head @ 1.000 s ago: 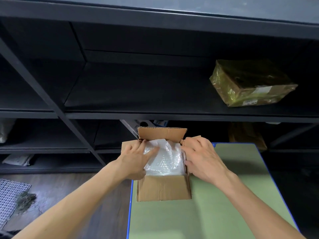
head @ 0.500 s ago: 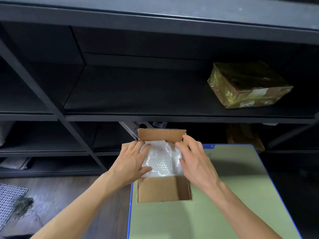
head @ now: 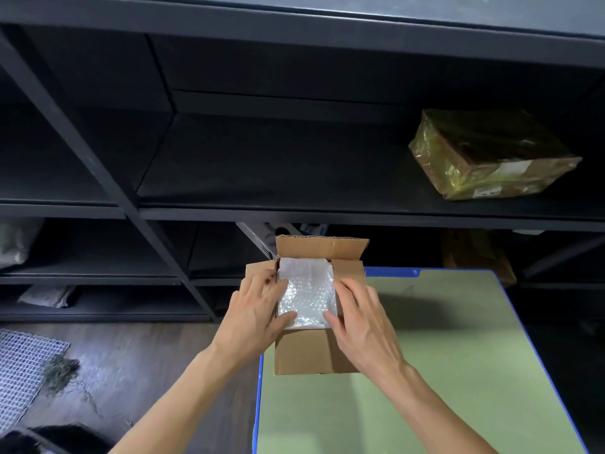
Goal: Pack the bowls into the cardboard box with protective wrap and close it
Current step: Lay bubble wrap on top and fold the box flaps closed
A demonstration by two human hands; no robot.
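Both bare forearms extend from the lower edge and converge at frame centre. The left hand [head: 253,317] and right hand [head: 361,322] lie palm down, fingers extended and slightly spread, thumbs pointing inward.

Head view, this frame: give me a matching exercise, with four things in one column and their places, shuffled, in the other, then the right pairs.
Things
1. bubble wrap
2. cardboard box
3. taped parcel
4. mesh mat

Places
A. on the dark shelf, upper right
B. on the floor, at the left
C. at the green table's far left corner
D. inside the open box

Pairs: 1-D, 2-C, 3-A, 4-B
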